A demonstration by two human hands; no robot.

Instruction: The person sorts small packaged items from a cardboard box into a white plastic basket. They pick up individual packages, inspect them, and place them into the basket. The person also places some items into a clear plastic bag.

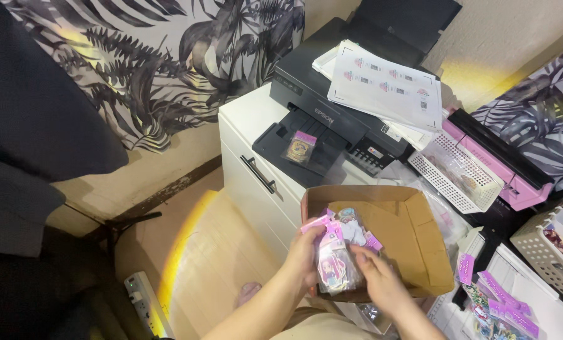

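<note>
Both hands, left (304, 250) and right (380, 280), closed on sticker packets (335, 264) over cardboard box (420, 242); box looks mostly unfilled, more packets (501, 301) right of box.

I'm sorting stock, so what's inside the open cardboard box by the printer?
The cardboard box shows mostly bare brown bottom. At its near-left corner, the left hand and right hand hold a bunch of clear sticker packets with pink headers. Anything beneath them is covered.

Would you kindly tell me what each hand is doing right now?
Left hand: closed on the sticker packets.
Right hand: fingers touching the same packets; grip cannot be told.
</note>
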